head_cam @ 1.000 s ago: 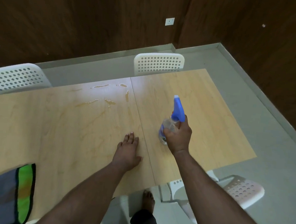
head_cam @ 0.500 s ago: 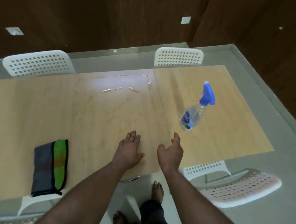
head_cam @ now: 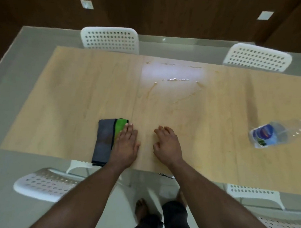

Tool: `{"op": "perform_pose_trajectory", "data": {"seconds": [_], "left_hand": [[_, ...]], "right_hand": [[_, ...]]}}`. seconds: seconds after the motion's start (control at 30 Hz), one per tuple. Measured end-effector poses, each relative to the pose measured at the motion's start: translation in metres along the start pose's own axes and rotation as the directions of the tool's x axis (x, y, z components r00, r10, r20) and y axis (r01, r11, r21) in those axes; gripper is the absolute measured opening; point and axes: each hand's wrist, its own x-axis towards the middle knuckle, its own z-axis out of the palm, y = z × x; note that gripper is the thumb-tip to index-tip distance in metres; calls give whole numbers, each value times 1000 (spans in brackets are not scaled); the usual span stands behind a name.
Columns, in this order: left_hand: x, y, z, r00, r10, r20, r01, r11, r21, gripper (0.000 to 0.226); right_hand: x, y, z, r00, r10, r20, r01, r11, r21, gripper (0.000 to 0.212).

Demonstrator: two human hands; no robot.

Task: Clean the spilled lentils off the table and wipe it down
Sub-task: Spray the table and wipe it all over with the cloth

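No lentils visible on the pale wooden table [head_cam: 61, 97]; we take the sweeping as done and the wiping as the step in hand. Folded grey-and-green cloth [head_cam: 105, 139] lies near the table's front edge. Left hand [head_cam: 126, 146] rests flat and open on the cloth's right side, not yet gripping. Right hand [head_cam: 168, 147], just right of the cloth, is loosely open and empty. Wet streaks [head_cam: 177, 79] lie beyond the cloth, toward the far edge. Clear plastic spray bottle with blue head [head_cam: 276, 134] stands far right of the cloth. Next, we judge: grasp the cloth, carry it to the streaks.
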Motion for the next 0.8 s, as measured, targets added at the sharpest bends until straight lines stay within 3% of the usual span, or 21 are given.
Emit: {"op": "perform_pose_trajectory", "data": {"seconds": [0.17, 0.3, 0.53, 0.67, 0.8], "left_hand": [[6, -53, -1, 994, -14, -112, 16, 1000, 17, 63], [6, -59, 2, 993, -45, -107, 60, 988, 139, 70], [-7, -39, 10, 998, -32, -61, 40, 989, 146, 69], [43, -51, -1, 998, 14, -67, -2, 984, 178, 69], [138, -51, -13, 990, -74, -121, 98, 972, 216, 68]], "right_hand": [[37, -11, 11, 999, -47, -16, 44, 989, -143, 62], [65, -20, 15, 999, -25, -32, 20, 989, -146, 62], [73, -17, 32, 998, -29, -58, 17, 982, -187, 66], [78, -15, 36, 997, -28, -65, 14, 978, -209, 67], [79, -10, 40, 996, -39, -86, 19, 975, -220, 67]]}}
